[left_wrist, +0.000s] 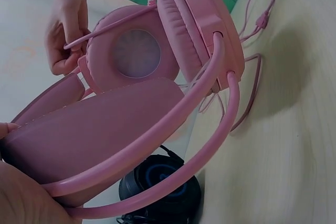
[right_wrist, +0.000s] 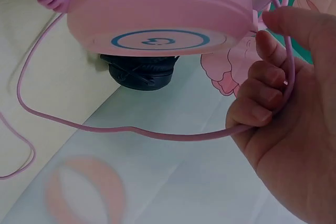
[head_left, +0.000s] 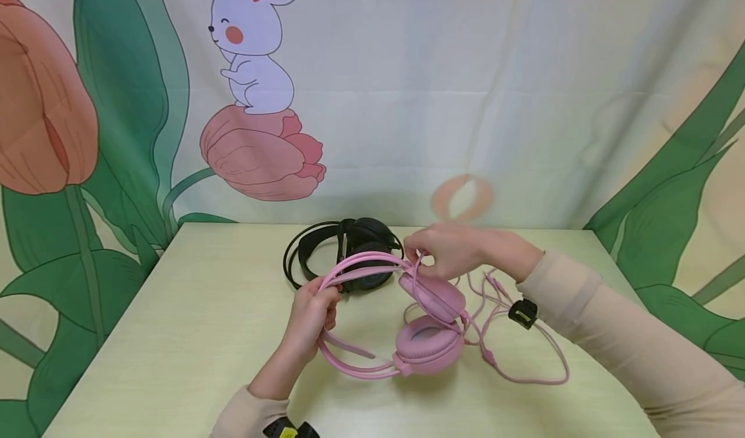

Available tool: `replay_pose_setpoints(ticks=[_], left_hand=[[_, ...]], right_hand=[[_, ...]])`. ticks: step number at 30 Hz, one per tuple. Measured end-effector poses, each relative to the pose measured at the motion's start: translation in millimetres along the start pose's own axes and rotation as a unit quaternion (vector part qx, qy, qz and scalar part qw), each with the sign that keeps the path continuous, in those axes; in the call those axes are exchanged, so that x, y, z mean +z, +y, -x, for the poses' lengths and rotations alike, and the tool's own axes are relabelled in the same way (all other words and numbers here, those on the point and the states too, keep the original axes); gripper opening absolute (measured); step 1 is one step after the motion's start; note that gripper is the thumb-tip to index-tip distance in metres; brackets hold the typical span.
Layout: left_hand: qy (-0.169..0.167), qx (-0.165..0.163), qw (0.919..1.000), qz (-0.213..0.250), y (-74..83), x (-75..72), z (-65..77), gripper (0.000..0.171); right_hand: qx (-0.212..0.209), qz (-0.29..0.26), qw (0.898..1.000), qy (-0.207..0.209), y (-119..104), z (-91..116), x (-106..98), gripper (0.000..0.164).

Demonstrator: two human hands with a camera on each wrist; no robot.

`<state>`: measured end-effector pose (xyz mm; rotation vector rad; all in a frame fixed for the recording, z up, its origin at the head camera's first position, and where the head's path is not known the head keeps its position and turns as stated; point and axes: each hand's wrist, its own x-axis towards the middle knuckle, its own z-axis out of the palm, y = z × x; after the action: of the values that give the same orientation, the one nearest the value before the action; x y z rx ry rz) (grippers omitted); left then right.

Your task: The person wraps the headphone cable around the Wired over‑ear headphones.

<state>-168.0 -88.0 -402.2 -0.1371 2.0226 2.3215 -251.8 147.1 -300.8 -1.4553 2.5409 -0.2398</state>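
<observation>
A pair of pink headphones (head_left: 433, 354) is held up over the table, its ear cups pointing right. My left hand (head_left: 308, 315) grips the headband (left_wrist: 142, 150) at its top, fingers wrapped round the bands. Beside the farther ear cup (head_left: 433, 295), my right hand (head_left: 451, 249) holds the thin pink cable (right_wrist: 173, 137), fingers curled round it. In the right wrist view the cable runs through the palm and loops below the ear cup. Across the inner side of the farther cup lies a stretch of cable in the left wrist view.
Black headphones (head_left: 372, 234) lie behind the pink pair, near the table's back edge. More pink cable (head_left: 535, 381) trails loosely over the pale table (head_left: 174, 360) at the right, under the right forearm. A printed cloth (head_left: 378, 101) hangs behind the table.
</observation>
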Motion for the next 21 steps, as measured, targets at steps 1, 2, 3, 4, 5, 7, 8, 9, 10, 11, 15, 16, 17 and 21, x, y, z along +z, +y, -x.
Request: replay_pose_setpoints(ticks=[1, 2, 3, 4, 5, 7, 8, 9, 10, 11, 15, 16, 17, 21], left_hand=[[0.000, 0.000, 1.0000, 0.000, 0.0, 0.1, 0.2, 0.006], [0.001, -0.001, 1.0000, 0.001, 0.0, 0.1, 0.3, 0.006], [0.001, -0.001, 1.0000, 0.000, -0.1, 0.1, 0.4, 0.006], [0.001, -0.002, 1.0000, 0.000, -0.3, 0.1, 0.5, 0.006], [0.002, -0.002, 1.0000, -0.001, -0.5, 0.1, 0.6, 0.005], [0.002, -0.002, 1.0000, -0.003, -1.1, -0.1, 0.7, 0.005], [0.002, -0.002, 1.0000, -0.005, -1.5, -0.3, 0.6, 0.005], [0.003, -0.002, 1.0000, -0.007, -1.7, -0.5, 0.5, 0.005], [0.004, -0.002, 0.9999, -0.009, -2.0, -0.7, 0.4, 0.005], [0.005, -0.002, 0.9999, -0.011, -2.2, -1.0, 0.2, 0.005], [0.007, -0.004, 0.9998, -0.016, -2.7, -2.1, -0.9, 0.005], [0.007, -0.004, 0.9998, -0.016, -2.7, -2.3, -1.2, 0.005], [0.007, -0.004, 0.9998, -0.016, -2.7, -2.5, -1.5, 0.005], [0.005, -0.004, 0.9999, -0.013, -2.5, -2.8, -2.1, 0.003]], right_hand=[[-0.004, -0.003, 1.000, -0.006, 0, 1, 0, 0.004], [-0.008, -0.003, 1.000, -0.010, 0, 1, 1, 0.004], [-0.008, -0.004, 1.000, -0.016, 1, 2, 1, 0.005], [-0.008, -0.006, 1.000, -0.023, 1, 2, 1, 0.006], [-0.008, -0.007, 0.999, -0.030, 1, 3, 1, 0.006], [-0.004, -0.012, 0.999, -0.048, 0, 4, 1, 0.006], [-0.002, -0.014, 0.998, -0.058, -1, 5, 1, 0.005], [0.001, -0.016, 0.998, -0.068, -1, 5, 0, 0.004], [0.003, -0.018, 0.997, -0.078, -2, 5, 0, 0.004], [0.004, -0.019, 0.996, -0.086, -3, 6, -1, 0.004], [0.010, -0.042, 0.993, -0.110, -8, 7, -2, 0.005], [0.008, -0.052, 0.993, -0.111, -8, 7, -3, 0.004], [0.005, -0.060, 0.992, -0.111, -9, 7, -3, 0.004], [-0.008, -0.086, 0.990, -0.109, -12, 6, -3, 0.008]])
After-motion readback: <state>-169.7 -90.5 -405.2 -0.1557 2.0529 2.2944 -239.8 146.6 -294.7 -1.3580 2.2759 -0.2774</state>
